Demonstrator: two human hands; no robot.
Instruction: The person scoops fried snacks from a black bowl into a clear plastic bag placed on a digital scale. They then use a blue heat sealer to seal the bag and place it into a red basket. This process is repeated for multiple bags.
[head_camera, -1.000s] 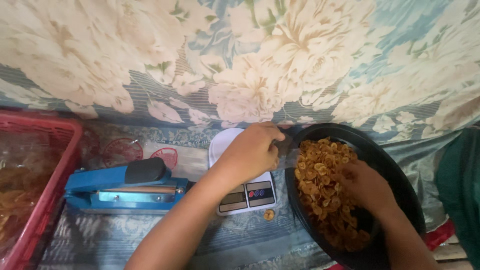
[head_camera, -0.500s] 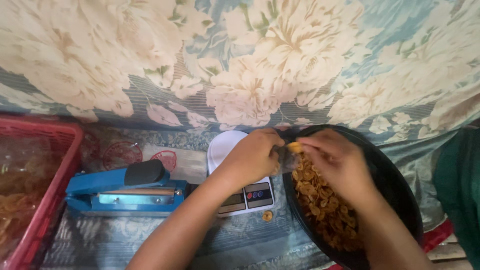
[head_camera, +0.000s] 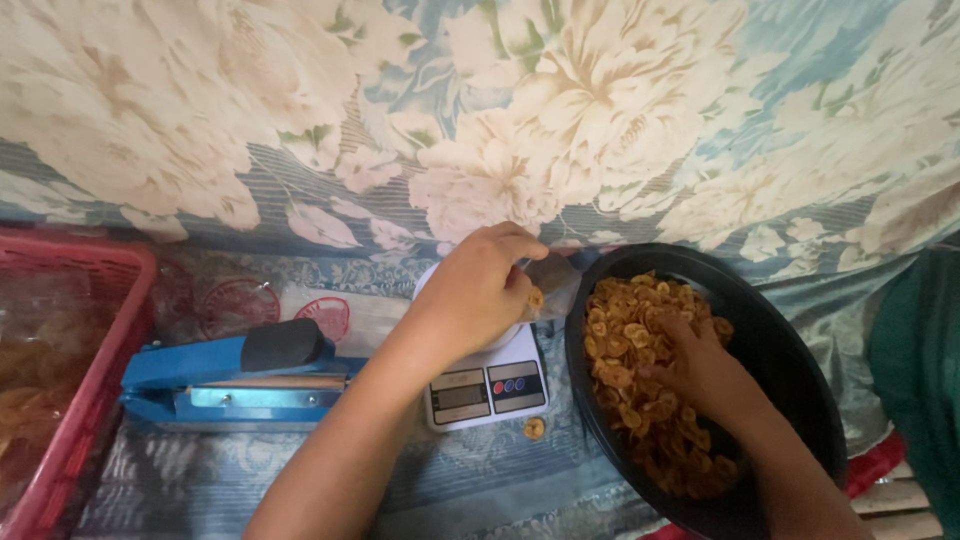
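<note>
My left hand (head_camera: 480, 290) is closed on the mouth of a clear plastic bag (head_camera: 550, 282) with a few chips in it, held over a small white digital scale (head_camera: 490, 385). My right hand (head_camera: 695, 375) is down in a black round basin (head_camera: 790, 350), fingers dug into the pile of golden fried chips (head_camera: 630, 350). One loose chip (head_camera: 535, 428) lies on the cloth just in front of the scale.
A blue heat sealer (head_camera: 230, 375) lies left of the scale. A red plastic basket (head_camera: 90, 330) with bagged chips stands at far left. Flowered cloth hangs behind and covers the surface. Green fabric (head_camera: 915, 350) is at the right edge.
My right hand went from the basin up to the bag at my left hand, then dropped back into the chips. My left hand stayed on the bag.
</note>
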